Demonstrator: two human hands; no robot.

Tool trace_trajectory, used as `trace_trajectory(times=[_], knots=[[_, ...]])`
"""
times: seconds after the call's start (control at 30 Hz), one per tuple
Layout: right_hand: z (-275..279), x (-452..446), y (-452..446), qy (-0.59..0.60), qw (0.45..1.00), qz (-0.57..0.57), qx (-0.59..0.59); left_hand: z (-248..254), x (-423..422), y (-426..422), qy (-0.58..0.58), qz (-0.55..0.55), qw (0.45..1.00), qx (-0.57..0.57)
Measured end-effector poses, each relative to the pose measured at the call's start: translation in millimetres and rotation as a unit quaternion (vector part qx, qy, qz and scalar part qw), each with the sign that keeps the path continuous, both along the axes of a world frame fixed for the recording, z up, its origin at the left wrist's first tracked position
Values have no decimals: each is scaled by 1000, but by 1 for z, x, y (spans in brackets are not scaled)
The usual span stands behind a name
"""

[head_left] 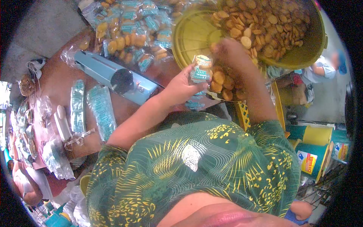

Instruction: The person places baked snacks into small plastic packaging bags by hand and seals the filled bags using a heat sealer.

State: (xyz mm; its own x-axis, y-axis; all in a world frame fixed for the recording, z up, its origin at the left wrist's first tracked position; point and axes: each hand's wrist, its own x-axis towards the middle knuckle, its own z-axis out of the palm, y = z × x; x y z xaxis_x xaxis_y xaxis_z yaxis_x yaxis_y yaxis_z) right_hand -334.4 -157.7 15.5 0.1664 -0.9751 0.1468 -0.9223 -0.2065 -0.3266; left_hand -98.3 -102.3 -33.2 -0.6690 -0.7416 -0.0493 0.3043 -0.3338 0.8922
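Note:
My left hand [186,85] is closed around a small clear bag with a printed bakery label [200,70], held upright with round biscuits showing inside. Just right of it, my right hand [228,51] reaches over round brown biscuits [223,81] by the big yellow-green tub [189,38]; its fingertips are blurred, and what they hold, if anything, cannot be made out. More biscuits [272,28] fill the right part of the tub. Flat printed bags [194,103] lie below my left hand.
A blue sealing machine [113,77] stands left of my left forearm. Filled biscuit packs [128,34] are heaped behind it. Stacks of empty printed bags [101,109] lie nearer. Other people are at the far right [321,70] and lower left [32,183]. Green and yellow containers [312,157] stand right.

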Motion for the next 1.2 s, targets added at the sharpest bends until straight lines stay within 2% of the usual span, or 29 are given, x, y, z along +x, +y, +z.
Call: trace_trajectory(times=[0.07, 0.17, 0.27, 0.47, 0.57, 0.67, 0.77, 0.8, 0.9, 1.0, 1.1, 1.13, 1.2], knots=[[-5, 0, -5, 18, 998, -15, -52, -1, 0, 2, -2, 2, 1000, 5], [-17, -13, -23, 69, 997, 20, -36, -1, 0, 1, -6, 4, 1000, 17], [-29, -14, -29, -132, 991, -28, 3, 2, 1, 2, -20, 3, 1000, 15], [-9, -10, -23, 23, 1000, -7, -18, -4, -2, 0, -3, 7, 1000, -12], [2, -11, -16, -165, 986, 36, 13, 3, -1, 2, 3, 1, 1000, 12], [10, 0, -16, -436, 891, 118, 32, 4, 0, 4, 0, -4, 1000, 10], [20, 11, -5, -265, 937, 224, 40, 2, 1, 3, -9, -16, 1000, -8], [42, 24, 9, -197, 948, 230, 103, 2, 2, 2, -16, -17, 1000, -18], [45, 33, 16, -204, 942, 223, 149, 7, 3, 3, -22, -7, 1000, -8], [34, 40, 19, -186, 952, 238, -56, 2, 4, -1, -47, 22, 998, -18], [41, 57, 37, -109, 956, 242, -128, -7, 4, -8, -34, 27, 998, -35], [39, 59, 38, -79, 961, 235, -126, -8, 5, -9, -22, 24, 999, -38], [33, 62, 38, -111, 978, 159, -78, -5, 8, -8, -44, 23, 998, -45]])
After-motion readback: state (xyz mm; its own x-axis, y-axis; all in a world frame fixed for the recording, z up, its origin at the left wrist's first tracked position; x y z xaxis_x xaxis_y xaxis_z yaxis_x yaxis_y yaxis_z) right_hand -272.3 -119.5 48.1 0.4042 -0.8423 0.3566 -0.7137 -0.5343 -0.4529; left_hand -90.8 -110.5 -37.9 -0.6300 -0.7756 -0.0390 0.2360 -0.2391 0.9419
